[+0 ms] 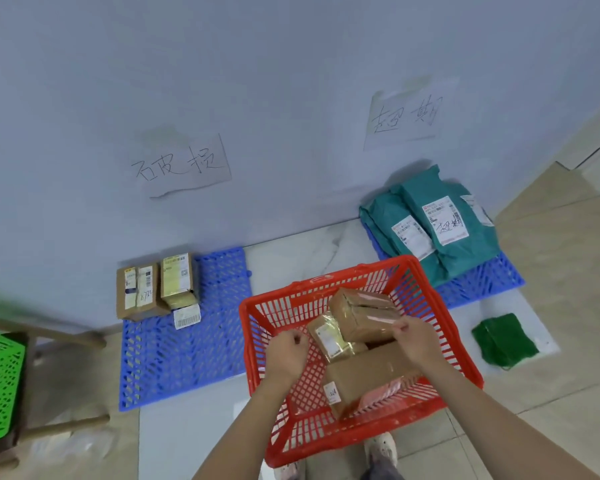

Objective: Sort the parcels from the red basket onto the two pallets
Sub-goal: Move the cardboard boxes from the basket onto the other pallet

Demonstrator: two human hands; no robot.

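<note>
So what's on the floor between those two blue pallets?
In the head view, bare pale floor at the back; nearer, the red basket of parcels sits between the left pallet and right pallet.

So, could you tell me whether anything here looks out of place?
A loose label lies on the left pallet beside the boxes, apparently detached. A green bundle sits on the floor off the right pallet.

Pale blue wall (257,64); beige tiled floor (551,237); wooden chair (49,341)

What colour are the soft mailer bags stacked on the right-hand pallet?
Teal green mailer bags, with white labels; the head view shows them.
</note>
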